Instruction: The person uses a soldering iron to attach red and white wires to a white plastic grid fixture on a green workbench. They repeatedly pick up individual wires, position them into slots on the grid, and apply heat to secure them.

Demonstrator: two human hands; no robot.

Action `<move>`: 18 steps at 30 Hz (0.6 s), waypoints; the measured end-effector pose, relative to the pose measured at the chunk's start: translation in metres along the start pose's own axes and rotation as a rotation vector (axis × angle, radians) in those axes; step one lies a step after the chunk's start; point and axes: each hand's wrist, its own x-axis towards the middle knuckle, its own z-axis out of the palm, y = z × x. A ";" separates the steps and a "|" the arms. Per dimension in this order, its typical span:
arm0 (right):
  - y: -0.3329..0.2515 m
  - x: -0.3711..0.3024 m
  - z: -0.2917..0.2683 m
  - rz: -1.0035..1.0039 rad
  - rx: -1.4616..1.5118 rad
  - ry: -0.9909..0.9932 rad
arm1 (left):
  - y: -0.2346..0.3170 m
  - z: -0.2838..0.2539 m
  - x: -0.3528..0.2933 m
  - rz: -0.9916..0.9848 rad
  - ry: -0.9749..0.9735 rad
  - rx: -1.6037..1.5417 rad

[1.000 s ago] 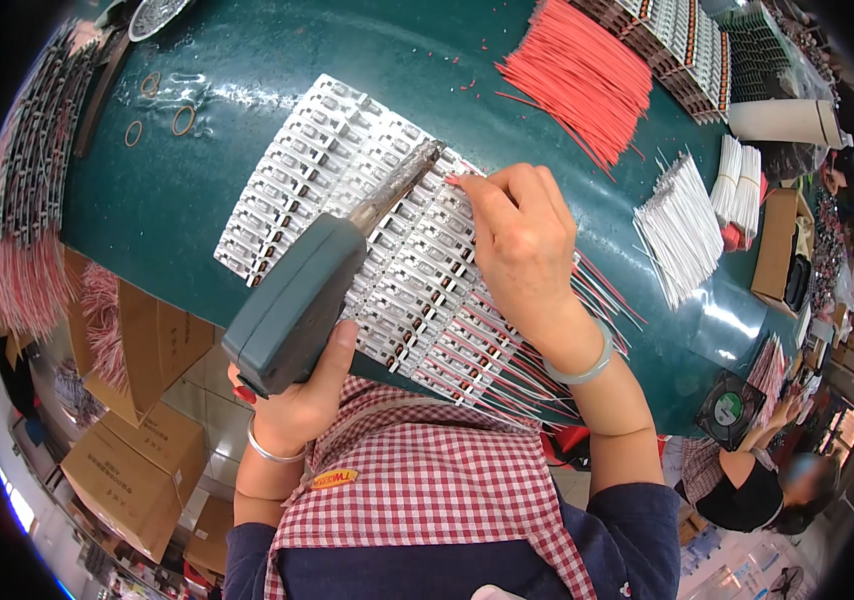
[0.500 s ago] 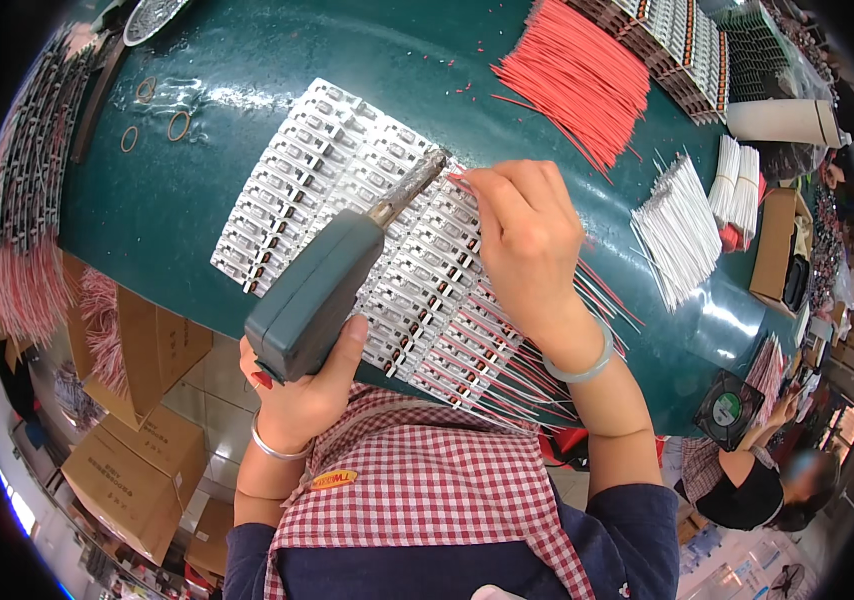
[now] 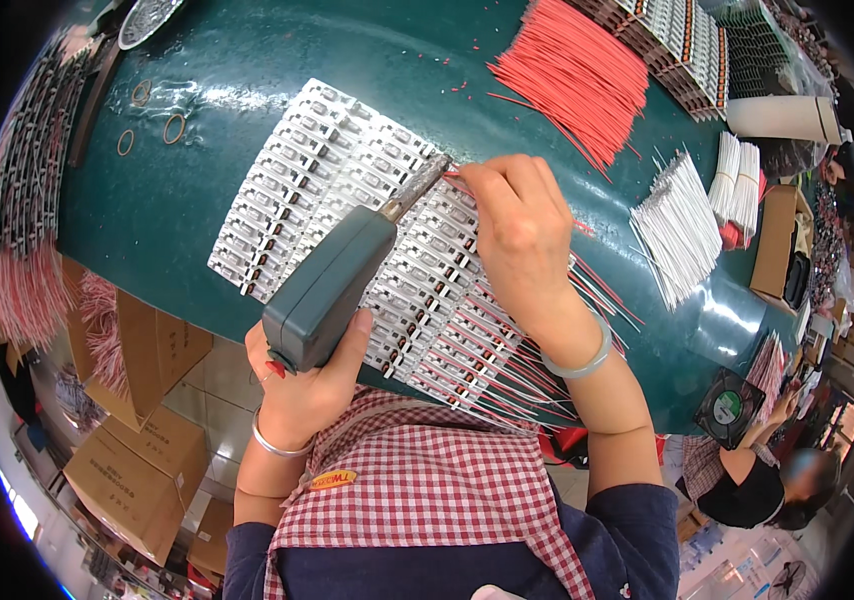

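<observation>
My left hand [image 3: 309, 398] is wrapped round a soldering gun [image 3: 332, 285] with a dark green body and a metal tip. The tip reaches the upper right edge of a panel of small white parts [image 3: 292, 180] set in rows. There, my right hand [image 3: 525, 235] pinches the end of a red wire [image 3: 455, 175], close beside the tip. Whether tip and wire touch is too small to tell. Red and white wires [image 3: 507, 370] trail from the lower right rows, partly beneath my right forearm.
On the green table [image 3: 387, 50] lie a pile of red wires [image 3: 577, 80] and a pile of white wires [image 3: 677, 230]. Stacked panels [image 3: 687, 60] stand at the far right. A small black fan [image 3: 729, 408] sits near the right edge; beyond it a person [image 3: 747, 490] works. Cardboard boxes [image 3: 137, 475] stand lower left.
The soldering gun and my left hand have shifted slightly right. My right hand has moved a little left and up, still pinching the wire.
</observation>
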 end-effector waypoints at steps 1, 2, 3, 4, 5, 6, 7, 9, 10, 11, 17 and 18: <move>0.000 0.000 0.000 0.000 -0.003 0.001 | 0.000 0.000 0.000 0.004 -0.002 -0.001; -0.001 0.001 -0.001 0.001 -0.005 0.002 | 0.000 0.000 0.000 0.008 -0.005 -0.002; -0.001 0.001 -0.001 0.000 -0.008 0.003 | 0.000 -0.001 0.001 0.012 -0.006 -0.003; -0.002 0.001 0.000 -0.001 -0.009 0.004 | 0.000 0.000 0.001 0.013 -0.005 -0.004; -0.002 0.001 0.000 -0.002 -0.011 0.004 | 0.000 0.000 0.001 0.014 -0.004 -0.004; -0.002 0.001 0.000 -0.003 -0.012 0.005 | 0.000 0.000 0.001 0.015 -0.003 -0.005; -0.001 0.001 0.001 -0.005 -0.013 0.004 | 0.001 -0.001 0.000 0.007 0.001 0.009; 0.000 0.000 0.001 -0.010 -0.017 0.003 | 0.004 -0.003 -0.002 -0.007 0.007 0.037; 0.000 0.000 0.001 -0.006 -0.016 0.002 | 0.003 -0.005 -0.004 -0.034 0.053 0.053; 0.000 0.001 0.000 -0.002 -0.014 0.001 | 0.000 -0.009 -0.007 -0.060 0.099 0.069; -0.002 0.001 -0.001 0.020 -0.039 -0.007 | 0.008 -0.044 0.020 0.086 0.419 0.088; -0.005 0.002 0.000 0.022 -0.041 -0.013 | 0.021 -0.056 0.027 0.076 0.428 0.065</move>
